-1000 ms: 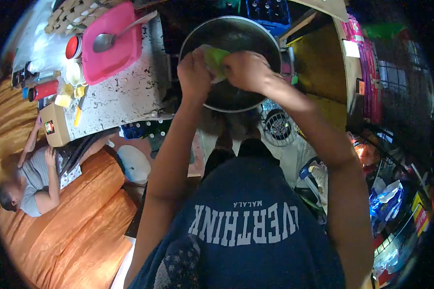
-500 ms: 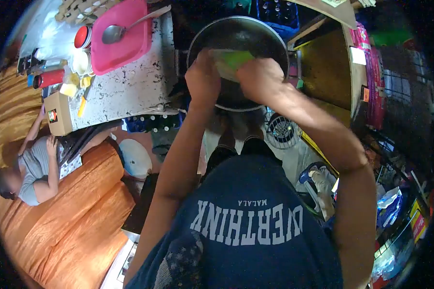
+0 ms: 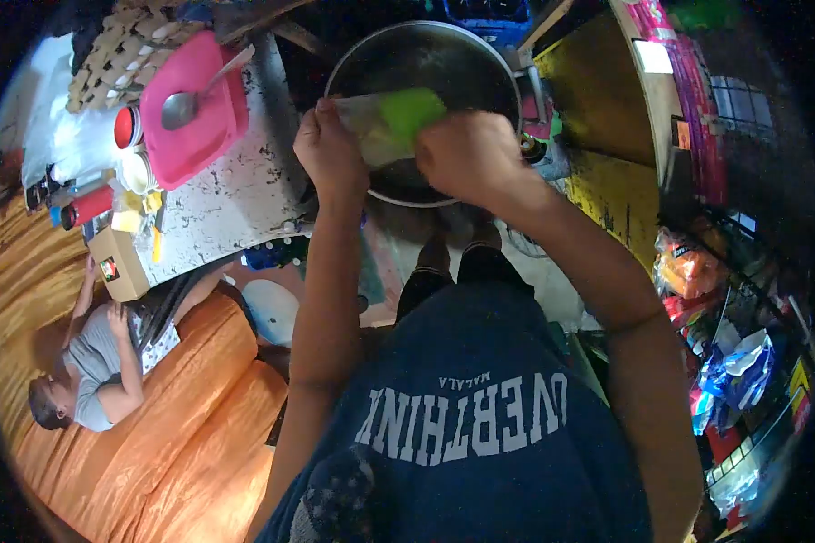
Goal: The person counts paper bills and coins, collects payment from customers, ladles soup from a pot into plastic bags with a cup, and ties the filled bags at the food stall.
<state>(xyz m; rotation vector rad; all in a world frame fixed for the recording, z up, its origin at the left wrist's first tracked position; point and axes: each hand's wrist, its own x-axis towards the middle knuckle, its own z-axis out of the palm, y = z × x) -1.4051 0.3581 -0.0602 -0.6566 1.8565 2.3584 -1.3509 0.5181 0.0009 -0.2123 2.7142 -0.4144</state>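
Note:
Over a large dark round pan, both of my hands hold a clear plastic bag with something bright green in or behind it. My left hand pinches the bag's left edge near the pan's rim. My right hand, slightly blurred, has its fingers closed at the lower right of the green part. Dark contents or a dark surface show inside the pan around the bag.
To the left a white worn table bears a pink tray with a metal spoon, jars and a small cardboard box. A person lies on orange fabric at lower left. Plastic packs hang on a rack at right.
The view has shifted. My left hand has moved left, away from my right, and the bag is stretched wider between them, with more of the green part showing.

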